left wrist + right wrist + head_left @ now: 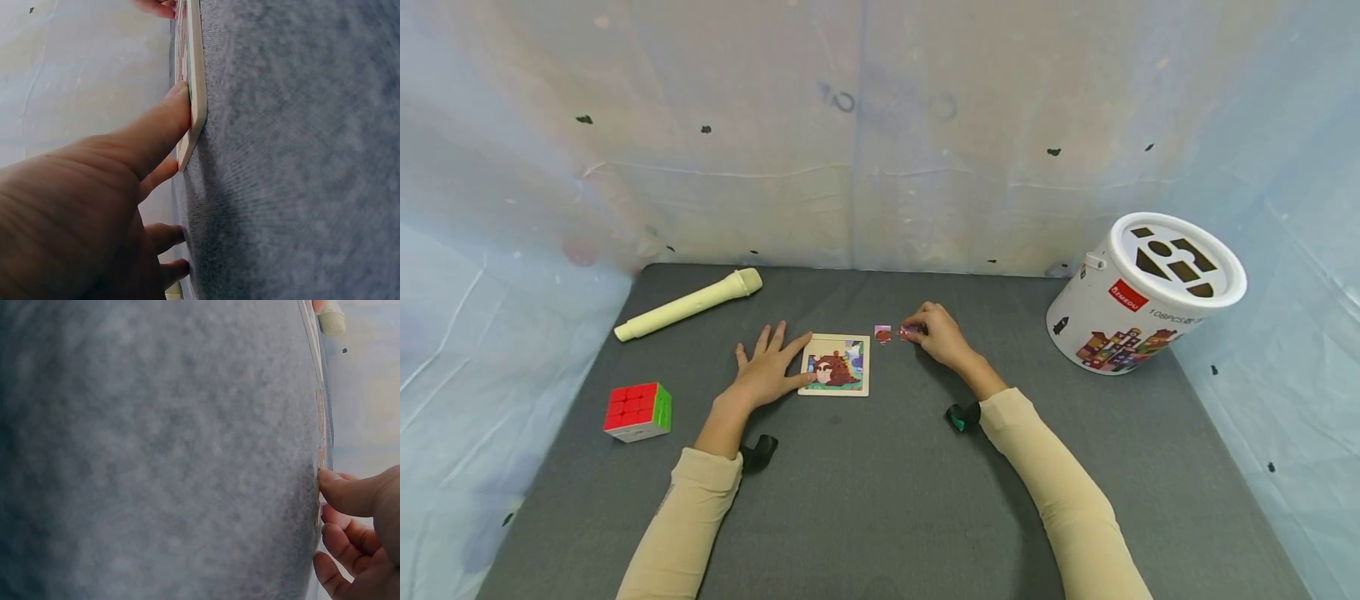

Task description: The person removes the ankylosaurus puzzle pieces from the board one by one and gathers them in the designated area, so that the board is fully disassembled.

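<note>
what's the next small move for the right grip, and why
Probably bring the puzzle piece pinched in the right grip over to the framed board: the board's upper left looks bare, the left grip rests on its left side, perhaps steadying it, and a second loose piece lies just right of it.

Left grip [766, 375] spread, palm down — right grip [942, 336] curled, pinching — both forearms [1056, 492] outstretched.

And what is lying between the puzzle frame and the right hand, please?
One loose piece lies on the table between the frame and the right hand, as the head view shows.
</note>
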`<state>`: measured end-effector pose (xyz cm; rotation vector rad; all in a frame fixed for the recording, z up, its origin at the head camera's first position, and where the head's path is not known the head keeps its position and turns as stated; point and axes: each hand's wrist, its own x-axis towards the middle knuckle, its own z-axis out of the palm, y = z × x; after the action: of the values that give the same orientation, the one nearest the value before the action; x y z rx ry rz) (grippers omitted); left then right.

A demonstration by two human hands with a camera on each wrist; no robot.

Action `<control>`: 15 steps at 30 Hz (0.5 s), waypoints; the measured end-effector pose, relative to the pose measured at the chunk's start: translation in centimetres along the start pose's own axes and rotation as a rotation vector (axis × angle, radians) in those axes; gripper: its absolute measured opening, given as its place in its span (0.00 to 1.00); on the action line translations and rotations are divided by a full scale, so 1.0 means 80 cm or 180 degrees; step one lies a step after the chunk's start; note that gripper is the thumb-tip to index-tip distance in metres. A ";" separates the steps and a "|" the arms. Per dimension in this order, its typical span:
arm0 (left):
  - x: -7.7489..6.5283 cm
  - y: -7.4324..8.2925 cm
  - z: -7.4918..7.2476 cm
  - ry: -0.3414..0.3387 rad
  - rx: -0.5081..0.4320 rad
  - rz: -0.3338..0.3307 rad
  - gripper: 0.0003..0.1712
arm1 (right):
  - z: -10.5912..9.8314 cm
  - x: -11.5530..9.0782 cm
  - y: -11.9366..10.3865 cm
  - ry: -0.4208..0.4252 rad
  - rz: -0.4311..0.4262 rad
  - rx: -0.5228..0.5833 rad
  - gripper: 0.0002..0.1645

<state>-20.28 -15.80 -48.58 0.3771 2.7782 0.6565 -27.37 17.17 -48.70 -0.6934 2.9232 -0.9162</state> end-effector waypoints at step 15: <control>0.000 0.007 -0.003 0.0174 0.0087 0.0389 0.43 | 0.003 0.002 -0.017 0.0266 -0.0026 -0.0058 0.15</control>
<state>-20.25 -15.43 -48.16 0.5461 2.8360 0.6663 -26.96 15.96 -48.15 -0.6851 3.0070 -0.9434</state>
